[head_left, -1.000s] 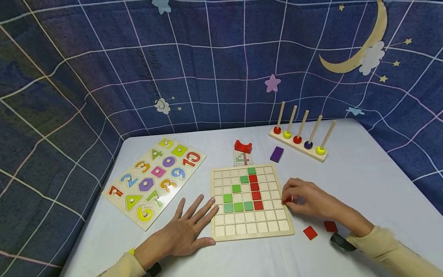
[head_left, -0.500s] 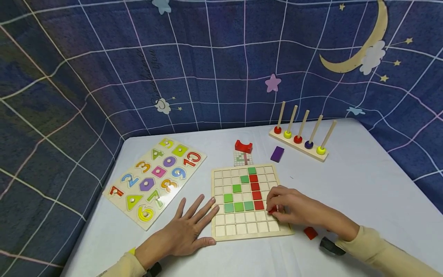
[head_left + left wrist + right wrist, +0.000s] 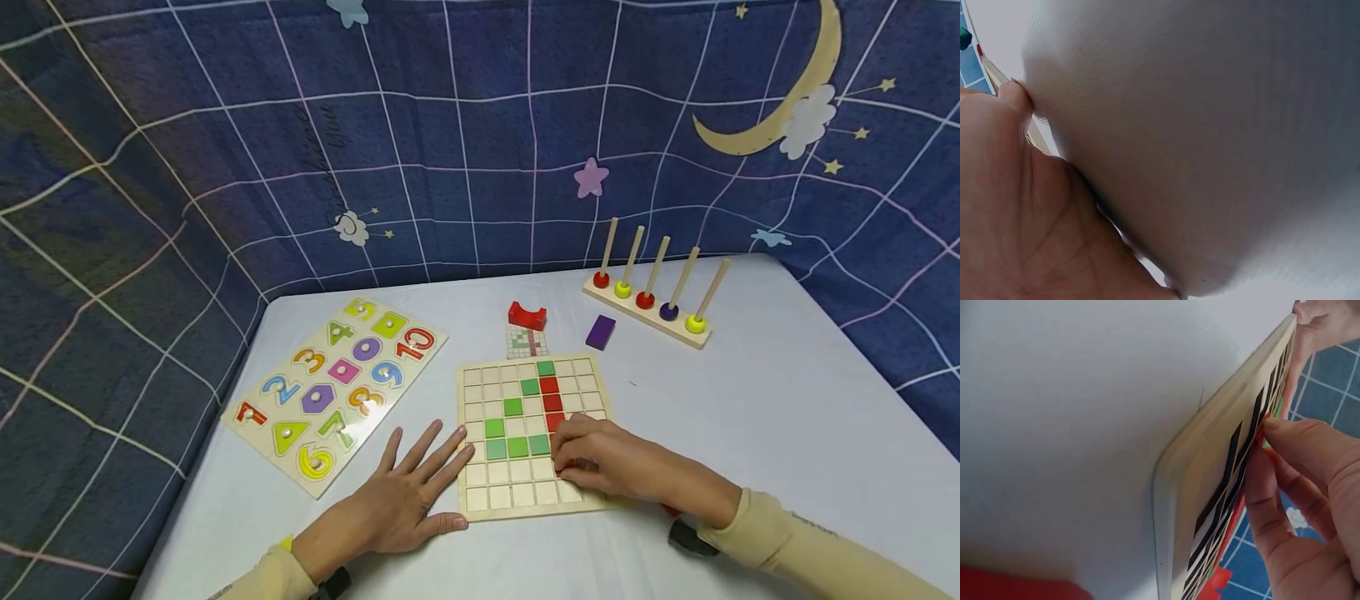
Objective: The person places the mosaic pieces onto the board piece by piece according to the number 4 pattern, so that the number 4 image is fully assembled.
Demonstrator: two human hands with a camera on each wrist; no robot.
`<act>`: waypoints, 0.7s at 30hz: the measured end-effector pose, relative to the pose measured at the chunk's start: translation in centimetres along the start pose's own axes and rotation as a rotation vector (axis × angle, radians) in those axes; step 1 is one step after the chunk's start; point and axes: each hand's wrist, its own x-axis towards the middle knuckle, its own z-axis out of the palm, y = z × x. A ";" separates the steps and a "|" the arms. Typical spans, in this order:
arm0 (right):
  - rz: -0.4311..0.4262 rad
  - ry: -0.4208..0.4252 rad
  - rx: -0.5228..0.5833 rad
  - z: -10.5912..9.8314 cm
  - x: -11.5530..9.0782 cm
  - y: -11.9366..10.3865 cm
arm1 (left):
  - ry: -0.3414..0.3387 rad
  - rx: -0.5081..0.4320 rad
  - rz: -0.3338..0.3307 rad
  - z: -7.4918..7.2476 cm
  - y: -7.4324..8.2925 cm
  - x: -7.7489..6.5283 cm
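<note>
A wooden grid board (image 3: 516, 510) lies on the white table, with green square tiles (image 3: 517, 447) and a column of red square tiles (image 3: 551, 402) in its cells. My right hand (image 3: 622, 457) is over the board's right half and pinches a red tile (image 3: 1260, 432) between thumb and fingers, low against the grid just below the red column. In the head view that tile is mostly hidden by the fingers. My left hand (image 3: 408, 492) lies flat with spread fingers, its fingertips on the board's left edge. The left wrist view shows mainly the palm (image 3: 1022, 206) and the tablecloth.
A number puzzle board (image 3: 337, 392) lies at the left. Behind the grid are a pattern card (image 3: 527, 342), a red holder (image 3: 527, 316) and a purple block (image 3: 600, 332). A peg stand (image 3: 648, 310) with rings is at the back right. A loose red tile (image 3: 1016, 586) lies near my right wrist.
My right hand has moved left from beside the board to over its lower right cells, carrying the red tile. My left hand has stayed in place.
</note>
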 end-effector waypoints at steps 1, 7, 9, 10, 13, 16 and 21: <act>0.003 0.000 -0.006 0.0 0.0 0.0 | -0.009 0.006 -0.013 -0.1 0.1 0.0; 0.009 0.014 -0.029 0.3 0.0 0.0 | -0.015 0.012 -0.028 0.4 -0.2 0.2; -0.001 0.026 -0.034 0.4 0.0 0.0 | 0.007 0.010 -0.016 1.0 -0.6 0.2; -0.005 0.032 -0.035 0.5 0.0 -0.1 | 0.020 0.014 -0.009 1.2 -0.7 0.3; -0.011 0.045 -0.044 0.6 -0.1 -0.2 | 0.046 0.029 -0.001 1.8 -1.0 0.3; -0.005 0.047 -0.043 0.6 -0.3 -0.3 | 0.057 0.047 0.000 2.1 -1.1 0.4; -0.001 0.071 -0.011 0.2 -0.8 -0.4 | 0.047 0.060 -0.009 2.1 -1.0 0.4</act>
